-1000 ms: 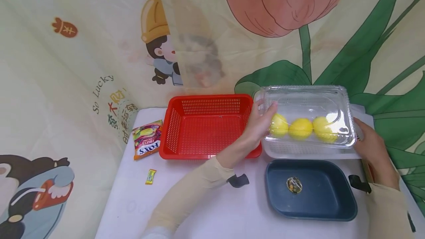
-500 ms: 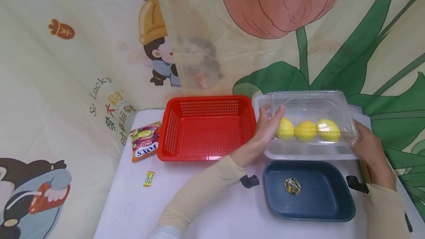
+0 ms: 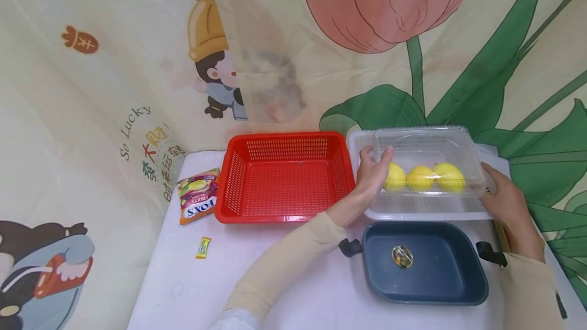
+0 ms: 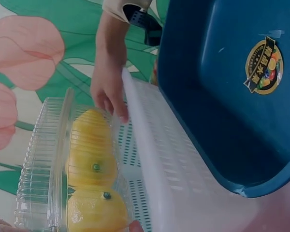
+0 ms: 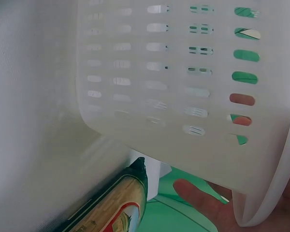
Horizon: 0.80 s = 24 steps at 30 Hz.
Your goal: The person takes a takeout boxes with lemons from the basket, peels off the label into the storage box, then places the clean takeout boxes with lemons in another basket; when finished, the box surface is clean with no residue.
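A clear lidded plastic box (image 3: 426, 154) with yellow lemons (image 3: 420, 178) inside is tilted over the white plastic basket (image 3: 426, 213). My left hand (image 3: 371, 174) grips the box's left end, its thumb on the front. At the other end, my right hand (image 3: 506, 202) holds the box by its edge, beside the basket's right rim. The left wrist view shows the lemons (image 4: 96, 208) through the plastic and the right hand (image 4: 108, 82) at the far end. In the right wrist view, the white basket's slotted wall (image 5: 154, 82) hides most of that hand (image 5: 208, 205).
A red basket (image 3: 284, 219) stands to the left, beside a FOX'S candy bag (image 3: 198, 195) and a small yellow wrapped candy (image 3: 203, 248). In front of the white basket is a blue basin (image 3: 440, 274) with a round sticker. A green-edged package (image 5: 116, 208) lies beside the white basket.
The box has come down into the white basket's opening, tipping as it lowered, and both hands moved with it. The head view has shifted slightly.
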Tool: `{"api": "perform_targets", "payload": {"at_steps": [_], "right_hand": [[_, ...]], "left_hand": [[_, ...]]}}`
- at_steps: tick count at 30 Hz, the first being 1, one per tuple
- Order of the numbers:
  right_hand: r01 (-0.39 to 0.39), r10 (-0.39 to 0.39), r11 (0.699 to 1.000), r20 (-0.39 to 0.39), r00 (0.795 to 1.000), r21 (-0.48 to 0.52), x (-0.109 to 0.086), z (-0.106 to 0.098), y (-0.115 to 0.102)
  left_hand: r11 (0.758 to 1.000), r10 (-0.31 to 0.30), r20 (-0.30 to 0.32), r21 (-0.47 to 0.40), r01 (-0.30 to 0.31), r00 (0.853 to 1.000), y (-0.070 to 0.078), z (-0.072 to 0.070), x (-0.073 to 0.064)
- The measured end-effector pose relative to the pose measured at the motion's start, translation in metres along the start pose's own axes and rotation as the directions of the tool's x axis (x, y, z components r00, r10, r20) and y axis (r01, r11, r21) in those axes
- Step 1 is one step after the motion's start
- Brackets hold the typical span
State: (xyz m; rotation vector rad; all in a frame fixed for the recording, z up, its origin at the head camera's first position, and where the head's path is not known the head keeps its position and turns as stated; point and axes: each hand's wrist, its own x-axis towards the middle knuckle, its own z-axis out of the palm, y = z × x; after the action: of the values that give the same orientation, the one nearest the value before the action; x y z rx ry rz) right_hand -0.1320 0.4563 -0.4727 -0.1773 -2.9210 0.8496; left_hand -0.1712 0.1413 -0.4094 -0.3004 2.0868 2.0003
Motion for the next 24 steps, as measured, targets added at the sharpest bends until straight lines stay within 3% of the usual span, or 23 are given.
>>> {"api": "perform_targets", "payload": {"at_steps": [24], "right_hand": [[-0.037, 0.036, 0.999, 0.029, 0.999, 0.010, 0.000, 0.001, 0.001]], "left_hand": [[0.995, -0.054, -0.036, 0.083, 0.057, 0.998, -0.020, 0.021, 0.014]]}}
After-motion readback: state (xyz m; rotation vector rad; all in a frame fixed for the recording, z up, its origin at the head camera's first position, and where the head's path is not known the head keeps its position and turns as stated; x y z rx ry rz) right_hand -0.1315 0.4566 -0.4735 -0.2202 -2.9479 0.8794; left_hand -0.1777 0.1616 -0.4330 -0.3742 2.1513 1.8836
